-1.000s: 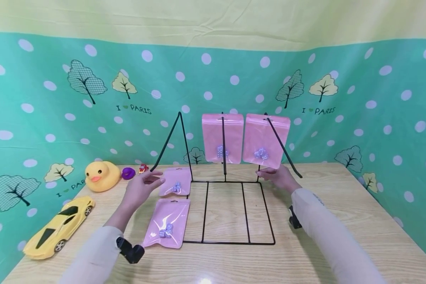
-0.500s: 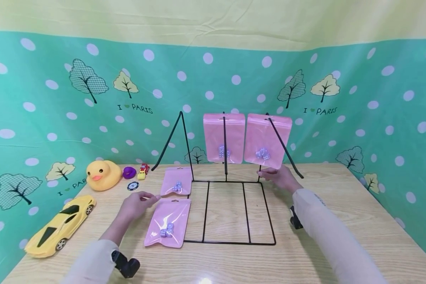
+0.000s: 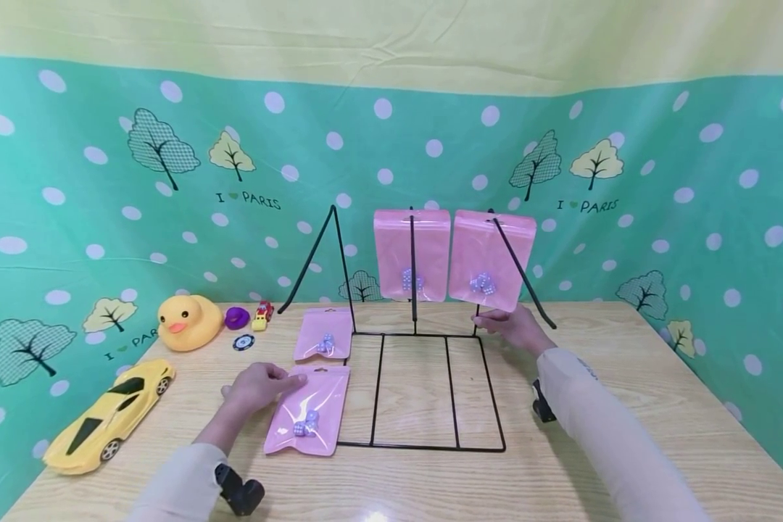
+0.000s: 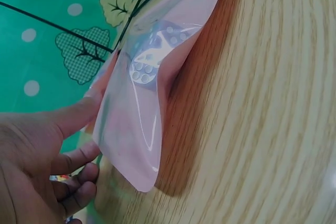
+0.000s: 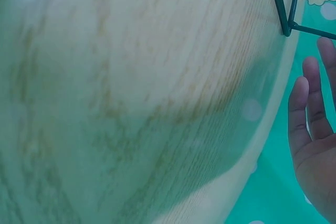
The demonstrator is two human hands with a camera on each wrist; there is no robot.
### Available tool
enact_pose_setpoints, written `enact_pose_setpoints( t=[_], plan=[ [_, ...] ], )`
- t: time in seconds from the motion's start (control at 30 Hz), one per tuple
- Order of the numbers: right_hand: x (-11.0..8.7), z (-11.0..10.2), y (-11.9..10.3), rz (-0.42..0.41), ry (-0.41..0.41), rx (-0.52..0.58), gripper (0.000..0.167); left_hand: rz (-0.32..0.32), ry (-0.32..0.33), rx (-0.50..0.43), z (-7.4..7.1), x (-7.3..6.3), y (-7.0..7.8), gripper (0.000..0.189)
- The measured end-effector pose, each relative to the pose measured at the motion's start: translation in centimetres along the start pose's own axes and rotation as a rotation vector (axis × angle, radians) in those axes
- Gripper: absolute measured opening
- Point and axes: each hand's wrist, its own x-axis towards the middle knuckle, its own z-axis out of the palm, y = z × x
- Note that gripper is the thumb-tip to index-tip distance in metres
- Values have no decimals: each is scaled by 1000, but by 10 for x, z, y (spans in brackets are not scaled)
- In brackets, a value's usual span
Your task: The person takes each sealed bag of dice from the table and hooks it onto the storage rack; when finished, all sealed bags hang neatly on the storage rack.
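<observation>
A black wire display rack stands on the table, with two pink zip bags of pale dice, the middle bag and the right bag, hanging on its hooks. My right hand pinches the rack's upright below the right bag; in the right wrist view, its other fingers stretch out loosely. My left hand reaches the upper left corner of the front pink zip bag, which lies flat. In the left wrist view, thumb and fingertips are right at that bag's edge. Behind it lies another pink bag.
At the left are a yellow toy car, a rubber duck, a small purple toy, a tiny red and yellow toy and a round chip. The rack's bare left hook juts forward. A patterned curtain hangs behind.
My left hand has drawn back from the rack's left hook and come down to the front bag's upper corner, uncovering the chip and small toy. The right hand has stayed on the upright.
</observation>
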Motion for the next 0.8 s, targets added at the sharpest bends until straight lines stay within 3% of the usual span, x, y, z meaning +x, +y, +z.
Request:
enact_pose_setpoints(
  t=[0.6,0.8],
  plan=[
    [2,1,2,47,28,-5,39,-38,-17,-41,0,-1,4,43],
    [1,3,-1,24,26,2,36,-59,-18,-52,4,-1,8,39]
  ],
)
